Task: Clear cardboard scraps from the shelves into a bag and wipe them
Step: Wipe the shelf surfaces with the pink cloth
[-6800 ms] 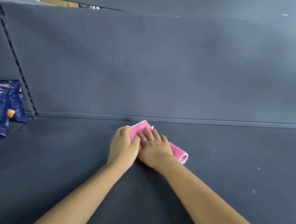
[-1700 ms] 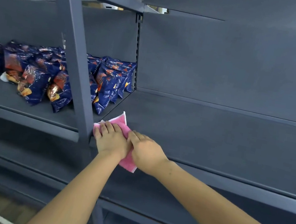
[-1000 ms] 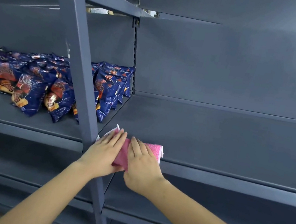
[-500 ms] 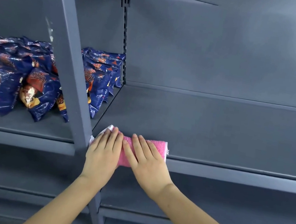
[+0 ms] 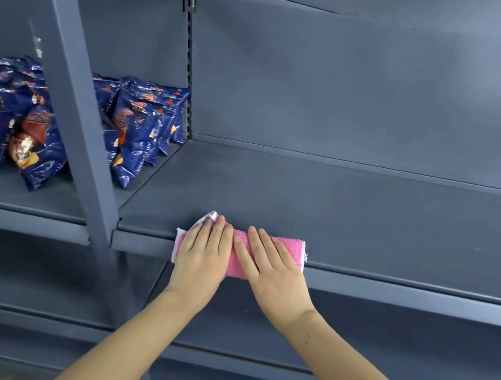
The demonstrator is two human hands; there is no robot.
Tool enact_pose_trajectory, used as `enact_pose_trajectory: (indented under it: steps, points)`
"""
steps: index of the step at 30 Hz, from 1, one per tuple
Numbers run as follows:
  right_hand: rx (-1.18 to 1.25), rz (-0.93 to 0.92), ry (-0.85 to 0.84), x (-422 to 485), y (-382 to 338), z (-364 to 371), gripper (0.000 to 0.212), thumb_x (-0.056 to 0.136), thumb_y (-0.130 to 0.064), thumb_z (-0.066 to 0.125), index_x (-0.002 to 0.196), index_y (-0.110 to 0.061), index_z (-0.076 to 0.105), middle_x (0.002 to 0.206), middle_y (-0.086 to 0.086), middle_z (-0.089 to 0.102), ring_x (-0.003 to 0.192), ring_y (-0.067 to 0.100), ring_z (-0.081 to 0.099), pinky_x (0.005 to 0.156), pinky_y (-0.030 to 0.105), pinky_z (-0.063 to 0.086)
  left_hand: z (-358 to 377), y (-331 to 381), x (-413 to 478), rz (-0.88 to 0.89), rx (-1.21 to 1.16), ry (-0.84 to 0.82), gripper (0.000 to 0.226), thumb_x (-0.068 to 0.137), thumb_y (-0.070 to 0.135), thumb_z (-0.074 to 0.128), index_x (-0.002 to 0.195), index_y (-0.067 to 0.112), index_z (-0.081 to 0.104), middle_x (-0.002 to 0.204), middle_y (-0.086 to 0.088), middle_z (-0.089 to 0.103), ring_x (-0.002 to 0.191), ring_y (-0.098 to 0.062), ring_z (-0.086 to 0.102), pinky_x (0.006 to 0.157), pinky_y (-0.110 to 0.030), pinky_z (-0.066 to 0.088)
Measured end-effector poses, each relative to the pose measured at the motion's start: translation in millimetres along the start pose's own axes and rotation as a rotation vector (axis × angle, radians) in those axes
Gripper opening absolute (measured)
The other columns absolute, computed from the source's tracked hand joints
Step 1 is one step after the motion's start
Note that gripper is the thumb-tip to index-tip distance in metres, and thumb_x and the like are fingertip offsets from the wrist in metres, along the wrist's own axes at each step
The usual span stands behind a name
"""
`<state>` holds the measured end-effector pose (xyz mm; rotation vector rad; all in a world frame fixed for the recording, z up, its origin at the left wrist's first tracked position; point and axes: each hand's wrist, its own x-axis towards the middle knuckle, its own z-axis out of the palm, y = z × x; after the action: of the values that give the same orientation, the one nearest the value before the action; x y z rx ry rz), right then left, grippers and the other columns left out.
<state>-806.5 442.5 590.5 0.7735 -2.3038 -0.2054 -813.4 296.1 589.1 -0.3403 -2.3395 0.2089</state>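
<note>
A folded pink cloth (image 5: 290, 251) lies over the front lip of a dark grey shelf (image 5: 353, 216). My left hand (image 5: 202, 256) presses flat on the cloth's left end, fingers together and pointing up. My right hand (image 5: 272, 272) presses flat on its middle and right part, fingers slightly spread. The cloth hangs a little over the shelf's front edge between my hands. No cardboard scraps and no bag are in view.
A slanted grey upright post (image 5: 72, 86) stands just left of my hands. Several blue snack packets (image 5: 141, 126) sit on the neighbouring shelf bay to the left. Another shelf (image 5: 383, 339) runs below and one overhead.
From the back of the shelf, both hands drew the cloth to the front left corner, then slid it right along the front edge. Over the last half second they moved slightly right.
</note>
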Motion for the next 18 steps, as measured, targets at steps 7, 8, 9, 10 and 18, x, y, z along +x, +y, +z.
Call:
enact_pose_trajectory:
  steps: [7,8,9,10,18]
  points:
    - [-0.030,0.000,0.052,-64.5,81.1,-9.2,0.059,0.059,-0.006,0.067,0.118,-0.011,0.064,0.115,0.011,0.068,0.104,0.025,0.066,0.088,0.035,0.052,-8.7,100.3,26.6,-0.001,-0.027,0.005,0.040,0.055,0.014,0.084,0.093,0.006,0.074,0.100,-0.008,0.074,0.097,-0.020,0.070,0.085,-0.030,0.057]
    - [-0.035,-0.003,0.068,-73.9,92.9,-10.4,0.056,0.062,-0.005,0.059,0.118,-0.010,0.064,0.115,0.011,0.068,0.104,0.026,0.066,0.088,0.035,0.053,-10.3,115.0,30.6,-0.004,-0.028,0.004,0.039,0.055,0.014,0.083,0.093,0.007,0.074,0.099,-0.007,0.075,0.097,-0.020,0.070,0.085,-0.029,0.057]
    - [-0.037,-0.004,0.081,-83.3,104.8,-11.8,0.054,0.066,-0.003,0.050,0.117,-0.010,0.064,0.114,0.012,0.068,0.103,0.026,0.066,0.087,0.036,0.053,-12.1,129.8,34.7,-0.005,-0.032,0.001,0.039,0.055,0.014,0.083,0.093,0.007,0.075,0.099,-0.007,0.075,0.097,-0.019,0.070,0.085,-0.029,0.056]
    - [-0.037,-0.003,0.087,-92.5,116.7,-13.0,0.054,0.068,0.001,0.043,0.117,-0.009,0.064,0.114,0.013,0.068,0.103,0.027,0.067,0.087,0.036,0.053,-13.8,144.4,38.3,-0.005,-0.036,-0.002,0.038,0.056,0.015,0.083,0.092,0.008,0.075,0.099,-0.006,0.075,0.098,-0.019,0.070,0.085,-0.028,0.056]
    - [-0.060,0.047,0.113,-153.5,190.1,-15.9,0.051,0.082,0.004,0.027,0.117,-0.006,0.063,0.114,0.016,0.067,0.102,0.031,0.066,0.086,0.041,0.052,-22.9,233.9,64.9,0.034,-0.113,-0.041,0.039,0.057,0.024,0.084,0.094,0.013,0.075,0.101,-0.001,0.075,0.098,-0.014,0.070,0.085,-0.024,0.055]
